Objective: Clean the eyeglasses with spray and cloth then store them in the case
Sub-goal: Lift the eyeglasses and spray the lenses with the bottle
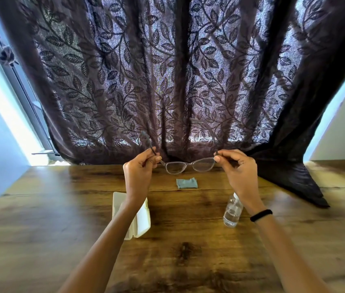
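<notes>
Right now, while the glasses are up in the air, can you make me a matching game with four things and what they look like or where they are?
Things
1. glasses
2. cloth
3. case
4. bottle

Matches
A. white
B. held by the left hand and the right hand
C. see-through, standing on the table
D. grey-blue, lying on the table

Pairs: 1-B, 2-D, 3-A, 4-C
</notes>
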### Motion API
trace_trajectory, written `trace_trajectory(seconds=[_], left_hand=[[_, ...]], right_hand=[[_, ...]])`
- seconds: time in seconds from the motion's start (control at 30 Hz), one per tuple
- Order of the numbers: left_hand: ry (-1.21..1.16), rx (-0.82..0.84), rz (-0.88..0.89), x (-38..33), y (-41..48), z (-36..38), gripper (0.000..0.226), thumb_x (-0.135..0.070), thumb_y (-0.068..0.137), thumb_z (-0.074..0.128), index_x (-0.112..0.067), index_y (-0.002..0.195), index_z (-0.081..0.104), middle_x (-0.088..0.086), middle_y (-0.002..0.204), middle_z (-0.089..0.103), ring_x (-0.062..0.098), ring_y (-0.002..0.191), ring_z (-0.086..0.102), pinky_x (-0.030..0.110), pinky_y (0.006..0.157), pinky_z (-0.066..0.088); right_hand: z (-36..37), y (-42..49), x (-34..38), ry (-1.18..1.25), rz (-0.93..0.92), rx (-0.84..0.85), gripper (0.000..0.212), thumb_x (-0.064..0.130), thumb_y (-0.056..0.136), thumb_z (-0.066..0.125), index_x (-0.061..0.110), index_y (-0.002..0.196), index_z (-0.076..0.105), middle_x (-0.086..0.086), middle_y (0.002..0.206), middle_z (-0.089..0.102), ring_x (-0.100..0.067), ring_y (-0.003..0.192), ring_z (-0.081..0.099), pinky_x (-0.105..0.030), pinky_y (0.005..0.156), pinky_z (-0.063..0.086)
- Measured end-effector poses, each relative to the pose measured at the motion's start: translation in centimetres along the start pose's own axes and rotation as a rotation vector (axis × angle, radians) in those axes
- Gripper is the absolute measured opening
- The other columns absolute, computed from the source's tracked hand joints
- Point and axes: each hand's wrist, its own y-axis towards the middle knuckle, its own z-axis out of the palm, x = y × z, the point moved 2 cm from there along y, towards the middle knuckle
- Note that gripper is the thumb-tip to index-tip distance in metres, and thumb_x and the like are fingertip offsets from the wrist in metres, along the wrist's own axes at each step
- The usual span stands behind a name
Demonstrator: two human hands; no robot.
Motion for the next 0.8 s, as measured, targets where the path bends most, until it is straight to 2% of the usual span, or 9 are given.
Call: trace_trajectory(seconds=[0.1,0.17,0.27,0.33,0.43,0.5,0.57,0.67,0.8], left_hand=[[0.019,-0.054,-0.019,0.3,-0.1,0.2,0.042,0.004,0.085,0.061,-0.003,0.125,0.054,0.005,0.099,0.07,0.002,0.086,0.068,0.027,0.075,0.058],[0.07,-0.102,0.041,0.0,-0.3,0.2,0.056,0.006,0.084,0.061,-0.003,0.135,0.042,0.004,0.119,0.061,0.002,0.102,0.062,0.03,0.082,0.056],[0.21,-0.117,0.335,-1.4,-0.6,0.2,0.056,0.003,0.084,0.062,-0.004,0.135,0.042,0.007,0.132,0.05,0.017,0.119,0.052,0.03,0.089,0.052],[0.356,-0.075,0.598,-2.9,-0.8,0.8,0.043,-0.001,0.085,0.063,-0.008,0.127,0.052,0.008,0.127,0.055,0.021,0.113,0.053,0.022,0.091,0.046],[0.517,0.146,0.855,-5.0,-1.7,2.6,0.024,-0.007,0.094,0.05,-0.008,0.114,0.063,0.006,0.113,0.062,0.02,0.1,0.054,0.027,0.077,0.052],[0.595,0.302,0.886,-5.6,-2.3,3.8,0.025,-0.005,0.089,0.052,-0.003,0.112,0.063,0.009,0.109,0.065,0.02,0.099,0.054,0.033,0.067,0.057],[0.625,0.376,0.845,-5.6,-2.5,4.3,0.031,0.001,0.079,0.063,0.0,0.111,0.063,0.012,0.107,0.067,0.023,0.098,0.057,0.036,0.06,0.058],[0.636,0.416,0.761,-5.5,-2.5,4.4,0.04,0.006,0.072,0.069,0.001,0.111,0.063,0.012,0.107,0.068,0.028,0.093,0.064,0.038,0.056,0.058],[0.646,0.397,0.68,-5.3,-2.3,4.1,0.039,0.005,0.07,0.072,0.0,0.109,0.065,0.012,0.101,0.069,0.029,0.086,0.065,0.039,0.054,0.057]], right_hand=[[0.2,-0.2,0.3,-0.077,-0.029,-0.009,0.015,0.01,0.077,0.071,0.004,0.091,0.071,0.0,0.085,0.064,-0.016,0.083,0.061,-0.009,0.074,0.047],[0.3,-0.3,0.5,-0.131,-0.062,-0.01,0.014,0.013,0.078,0.071,0.005,0.09,0.071,0.0,0.084,0.065,-0.02,0.084,0.062,-0.02,0.076,0.05],[0.6,-0.5,1.1,-0.258,-0.159,0.007,0.012,0.016,0.08,0.069,0.007,0.088,0.07,-0.003,0.081,0.067,-0.021,0.079,0.06,-0.041,0.075,0.052],[0.9,-0.7,1.7,-0.362,-0.241,0.012,0.012,0.014,0.079,0.07,0.005,0.088,0.07,-0.006,0.08,0.068,-0.021,0.077,0.058,-0.042,0.072,0.053],[1.6,-1.1,2.6,-0.475,-0.364,0.043,0.009,0.007,0.076,0.071,0.004,0.085,0.07,-0.008,0.076,0.065,-0.024,0.076,0.055,-0.036,0.065,0.051],[2.1,-1.5,2.9,-0.526,-0.394,0.08,0.007,0.006,0.075,0.072,0.004,0.08,0.068,-0.007,0.074,0.062,-0.024,0.077,0.052,-0.035,0.061,0.05],[2.3,-1.8,2.9,-0.544,-0.382,0.12,0.009,0.009,0.075,0.071,0.004,0.08,0.066,-0.006,0.075,0.06,-0.024,0.08,0.051,-0.036,0.059,0.05],[2.4,-2.1,2.8,-0.585,-0.409,0.136,0.013,0.01,0.076,0.07,0.004,0.087,0.066,-0.005,0.079,0.06,-0.023,0.083,0.052,-0.036,0.057,0.051],[2.8,-2.5,2.8,-0.601,-0.478,0.076,0.01,0.01,0.079,0.068,0.006,0.087,0.066,-0.003,0.079,0.061,-0.02,0.083,0.049,-0.03,0.061,0.049]])
